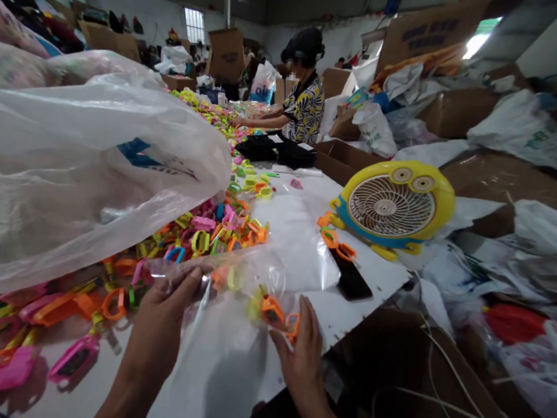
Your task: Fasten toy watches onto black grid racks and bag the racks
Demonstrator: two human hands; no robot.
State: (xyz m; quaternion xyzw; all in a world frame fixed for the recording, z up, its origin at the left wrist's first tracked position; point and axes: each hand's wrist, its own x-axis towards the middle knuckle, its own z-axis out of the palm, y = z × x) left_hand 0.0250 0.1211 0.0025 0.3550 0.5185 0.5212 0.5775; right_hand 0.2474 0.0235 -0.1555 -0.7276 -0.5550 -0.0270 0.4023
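My left hand (164, 317) is closed in a pinch on the edge of a clear plastic bag (246, 266), at its left side. The bag is thin and see-through, stretching to the right over the white table. My right hand (303, 353) curls its thumb and fingers around an orange toy watch (291, 324) with a dark face. A second orange piece (273, 310) with a yellow-green part lies beside it; whether these are inside the bag is hard to tell. Left of my hands spreads a pile of bright plastic toy watches (206, 227) in pink, orange, yellow and green.
A large white plastic sack (88, 154) covers part of the pile. On the right stand a yellow fan (384, 204) and a black phone (354, 278), with orange pieces (337, 244) nearby. Beyond, a person (304, 98) works at the table. Boxes and cables (440, 382) crowd the right.
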